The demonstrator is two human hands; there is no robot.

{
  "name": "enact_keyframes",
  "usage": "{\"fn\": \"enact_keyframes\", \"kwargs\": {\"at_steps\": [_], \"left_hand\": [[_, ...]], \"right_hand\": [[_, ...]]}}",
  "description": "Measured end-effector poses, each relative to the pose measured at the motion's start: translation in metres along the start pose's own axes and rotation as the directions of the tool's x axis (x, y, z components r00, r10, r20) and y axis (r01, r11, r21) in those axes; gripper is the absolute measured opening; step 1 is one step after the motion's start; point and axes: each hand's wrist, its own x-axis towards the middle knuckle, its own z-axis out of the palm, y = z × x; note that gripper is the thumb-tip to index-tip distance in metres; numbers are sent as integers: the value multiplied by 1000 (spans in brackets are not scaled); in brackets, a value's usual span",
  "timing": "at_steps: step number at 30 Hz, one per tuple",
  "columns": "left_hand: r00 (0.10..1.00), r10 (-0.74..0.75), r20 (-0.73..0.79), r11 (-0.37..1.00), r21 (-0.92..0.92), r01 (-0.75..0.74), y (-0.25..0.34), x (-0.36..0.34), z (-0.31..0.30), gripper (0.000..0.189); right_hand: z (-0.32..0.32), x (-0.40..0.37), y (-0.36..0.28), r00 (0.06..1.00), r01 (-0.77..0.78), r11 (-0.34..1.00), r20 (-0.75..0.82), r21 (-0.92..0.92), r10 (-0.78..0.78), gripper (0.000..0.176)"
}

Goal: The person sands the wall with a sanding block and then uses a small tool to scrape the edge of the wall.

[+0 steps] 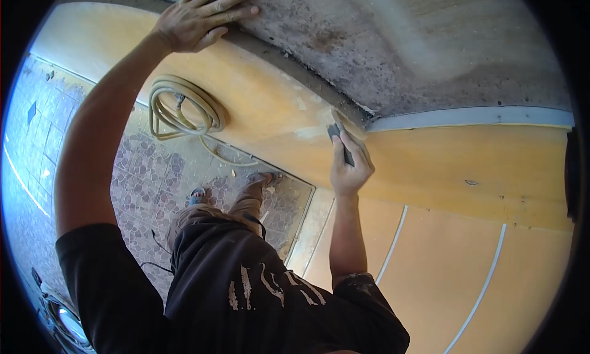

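Observation:
My right hand [351,168] is closed around the dark handle of a putty knife [335,129]. The blade meets the yellow wall [270,108] close to the corner, where pale filler-like patches [313,131] show on the paint. How much of the blade touches the wall is partly hidden. My left hand [200,19] is spread flat at the upper left, its fingers apart on the grey, stained concrete surface [344,47] and its palm near the dark edge above the wall. Nothing is held in it.
A coiled yellowish hose [184,108] hangs on the wall, with a loose length trailing lower. Patterned floor tiles [144,169] lie around my feet. A pale strip [473,118] runs right from the corner. White vertical lines [482,292] mark the adjoining wall.

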Motion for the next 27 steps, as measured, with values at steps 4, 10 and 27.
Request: {"fn": "enact_keyframes", "kwargs": {"at_steps": [4,10,27], "left_hand": [[999,-10,-44,999,-54,8,-3,0,4,66],[971,-22,-239,998,-64,6,4,3,4,61],[975,1,-221,1000,-7,-2,11,3,0,61]], "right_hand": [[-14,8,13,997,66,998,38,-6,-66,16],[41,27,-9,989,111,989,86,98,-120,15],[52,16,-21,995,25,999,97,41,-29,17]]}}
